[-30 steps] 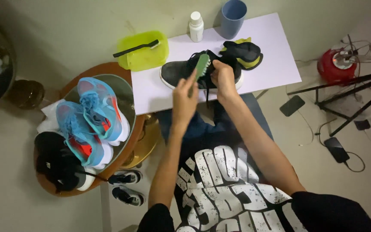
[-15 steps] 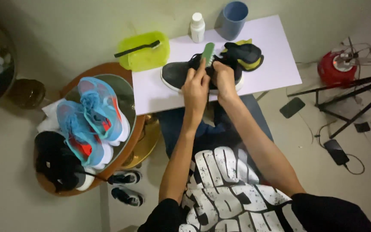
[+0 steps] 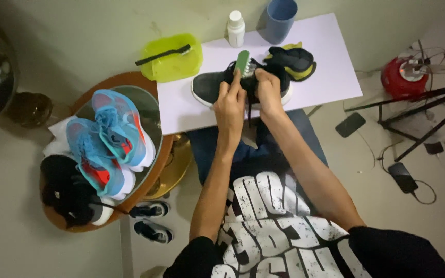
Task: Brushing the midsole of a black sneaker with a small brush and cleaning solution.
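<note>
Head view: left hand (image 3: 229,105) gripped green brush (image 3: 242,63), fingers wrapped round its handle, bristles against dark shoe (image 3: 217,87) lying on white bench (image 3: 325,67). Right hand (image 3: 269,92) clamped on shoe, fingers closed over laces. Best done with short strokes, shoe pinned firmly, bowl (image 3: 173,64) kept near.

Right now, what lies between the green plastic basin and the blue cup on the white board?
In the head view, a small white plastic bottle stands between the green plastic basin and the blue cup.
</note>
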